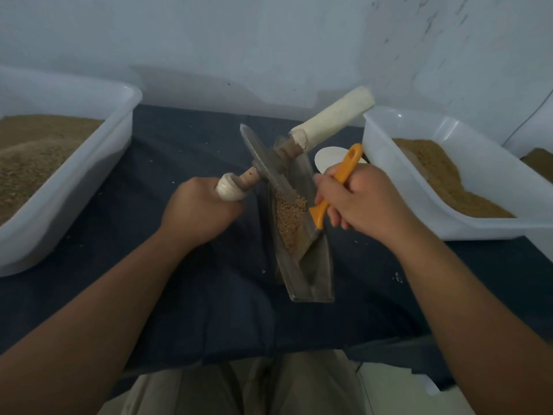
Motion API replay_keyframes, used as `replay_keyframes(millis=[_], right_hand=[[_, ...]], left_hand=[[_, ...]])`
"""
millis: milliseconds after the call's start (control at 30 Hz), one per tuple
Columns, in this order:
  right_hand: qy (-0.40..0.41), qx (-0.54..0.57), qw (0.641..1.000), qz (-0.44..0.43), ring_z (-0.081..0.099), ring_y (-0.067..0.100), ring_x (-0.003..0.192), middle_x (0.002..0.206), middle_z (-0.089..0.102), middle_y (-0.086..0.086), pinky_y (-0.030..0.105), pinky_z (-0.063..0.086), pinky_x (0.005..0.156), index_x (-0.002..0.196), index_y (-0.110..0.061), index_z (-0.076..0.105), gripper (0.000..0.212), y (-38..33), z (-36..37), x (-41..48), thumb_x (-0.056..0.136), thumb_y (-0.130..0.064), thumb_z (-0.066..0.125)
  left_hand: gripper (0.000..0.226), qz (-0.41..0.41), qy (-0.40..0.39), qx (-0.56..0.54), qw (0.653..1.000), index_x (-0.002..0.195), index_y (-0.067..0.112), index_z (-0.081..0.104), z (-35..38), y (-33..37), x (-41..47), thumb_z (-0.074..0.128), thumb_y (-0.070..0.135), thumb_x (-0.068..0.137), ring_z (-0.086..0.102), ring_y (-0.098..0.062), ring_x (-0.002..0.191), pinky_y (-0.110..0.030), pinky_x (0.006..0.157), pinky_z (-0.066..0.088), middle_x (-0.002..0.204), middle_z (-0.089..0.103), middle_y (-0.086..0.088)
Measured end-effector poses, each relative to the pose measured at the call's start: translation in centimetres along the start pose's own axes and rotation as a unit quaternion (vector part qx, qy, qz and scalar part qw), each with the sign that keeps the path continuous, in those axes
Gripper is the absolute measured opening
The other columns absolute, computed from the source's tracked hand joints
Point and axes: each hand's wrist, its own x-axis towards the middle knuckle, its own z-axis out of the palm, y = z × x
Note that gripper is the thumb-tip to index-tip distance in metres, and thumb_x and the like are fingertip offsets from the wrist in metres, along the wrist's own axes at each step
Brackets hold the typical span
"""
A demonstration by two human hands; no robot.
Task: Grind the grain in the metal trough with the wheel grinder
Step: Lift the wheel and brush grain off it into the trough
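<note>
Grain (pixel 288 217) btwn L grip (pixel 200 211) on grinder (pixel 266 166), R grip (pixel 362 202) on scraper (pixel 347 167).

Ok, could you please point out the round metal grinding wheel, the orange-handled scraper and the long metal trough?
round metal grinding wheel (pixel 254 146): head view, upper face of the disc.
orange-handled scraper (pixel 348 164): head view, handle's upper end.
long metal trough (pixel 314 283): head view, bare near end.

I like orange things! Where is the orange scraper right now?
In the head view, the orange scraper is right of centre, gripped in the right hand, its blade down in the metal trough next to the grain.
</note>
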Motion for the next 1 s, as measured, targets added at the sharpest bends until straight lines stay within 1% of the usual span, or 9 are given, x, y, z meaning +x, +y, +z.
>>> replay_keyframes(millis=[100, 167, 267, 400, 500, 633, 700, 833, 1000], right_hand=[[0.049, 0.069, 0.996, 0.013, 0.056, 0.012, 0.04, 0.053, 0.065, 0.004, 0.011, 0.042, 0.045, 0.071, -0.023, 0.07, 0.045, -0.1, -0.9, 0.0, 0.108, -0.041, 0.051], [0.025, 0.104, 0.993, 0.043, 0.053, 0.014, 0.039, 0.051, 0.063, 0.007, 0.014, 0.041, 0.042, 0.073, -0.023, 0.071, 0.043, -0.1, -1.3, 0.0, 0.106, -0.043, 0.051], [-0.028, 0.054, 0.997, 0.038, 0.056, 0.013, 0.04, 0.051, 0.063, 0.004, 0.014, 0.046, 0.048, 0.072, -0.022, 0.07, 0.047, -0.2, -0.1, -0.3, 0.108, -0.043, 0.049], [0.043, 0.013, 0.999, -0.01, 0.061, 0.012, 0.045, 0.053, 0.064, -0.001, 0.009, 0.047, 0.058, 0.071, -0.025, 0.068, 0.047, -0.6, 0.6, -0.7, 0.112, -0.04, 0.047], [0.083, 0.063, 0.994, -0.007, 0.059, 0.013, 0.042, 0.053, 0.064, 0.002, 0.011, 0.047, 0.054, 0.07, -0.023, 0.069, 0.047, -0.4, -0.6, -0.9, 0.11, -0.039, 0.048], [0.009, 0.056, 0.998, 0.01, 0.058, 0.013, 0.041, 0.052, 0.065, 0.003, 0.012, 0.047, 0.051, 0.071, -0.024, 0.07, 0.047, -0.2, -0.2, -1.1, 0.109, -0.042, 0.049], [0.023, 0.039, 0.999, 0.018, 0.06, 0.012, 0.043, 0.053, 0.065, 0.002, 0.011, 0.047, 0.053, 0.071, -0.025, 0.07, 0.047, 0.1, -0.1, -1.1, 0.11, -0.042, 0.049], [0.106, 0.133, 0.985, 0.031, 0.055, 0.012, 0.042, 0.053, 0.063, 0.007, 0.013, 0.044, 0.046, 0.077, -0.024, 0.073, 0.042, 0.7, -1.9, -1.4, 0.107, -0.046, 0.052], [0.096, 0.17, 0.98, 0.027, 0.056, 0.017, 0.045, 0.056, 0.064, 0.009, 0.019, 0.044, 0.044, 0.079, -0.023, 0.073, 0.041, 1.5, -1.6, -2.7, 0.107, -0.044, 0.053]], left_hand=[[0.026, 0.008, -0.002, 0.002, 1.0, 0.072, 0.036, 0.064, 0.0, 0.1, -0.1, 0.055, 0.056, 0.058, 0.063, -0.004, 0.054, -0.027, 0.053, 0.042, 0.058, 0.064, 0.011], [0.026, 0.008, -0.001, 0.005, 1.0, 0.072, 0.037, 0.064, 0.1, 0.1, -0.1, 0.055, 0.057, 0.058, 0.062, -0.004, 0.055, -0.027, 0.053, 0.043, 0.058, 0.064, 0.012], [0.026, 0.005, 0.0, 0.008, 1.0, 0.073, 0.036, 0.064, 0.1, 0.1, -0.1, 0.055, 0.057, 0.06, 0.062, -0.006, 0.053, -0.029, 0.053, 0.046, 0.059, 0.065, 0.012], [0.023, 0.003, 0.0, 0.008, 1.0, 0.075, 0.039, 0.065, 0.0, 0.2, -0.1, 0.058, 0.055, 0.06, 0.063, -0.005, 0.055, -0.028, 0.054, 0.043, 0.06, 0.065, 0.014], [0.02, 0.0, 0.003, 0.007, 1.0, 0.074, 0.037, 0.065, -0.1, 0.1, 0.0, 0.06, 0.051, 0.061, 0.062, -0.01, 0.054, -0.029, 0.055, 0.045, 0.06, 0.064, 0.012], [0.021, -0.002, 0.006, 0.008, 1.0, 0.074, 0.037, 0.065, -0.1, 0.1, 0.0, 0.06, 0.054, 0.062, 0.063, -0.012, 0.055, -0.03, 0.053, 0.046, 0.059, 0.065, 0.012], [0.02, -0.003, 0.009, 0.013, 1.0, 0.074, 0.038, 0.065, -0.1, 0.2, 0.0, 0.061, 0.053, 0.063, 0.063, -0.012, 0.054, -0.029, 0.053, 0.045, 0.059, 0.065, 0.013], [0.015, -0.009, 0.005, 0.017, 1.0, 0.074, 0.036, 0.065, -0.2, 0.0, 0.0, 0.062, 0.047, 0.064, 0.064, -0.011, 0.055, -0.029, 0.053, 0.045, 0.06, 0.066, 0.01], [0.019, 0.004, 0.01, 0.027, 1.0, 0.075, 0.039, 0.065, -0.2, 0.4, -0.1, 0.059, 0.052, 0.063, 0.063, -0.011, 0.056, -0.027, 0.054, 0.042, 0.06, 0.065, 0.015]])
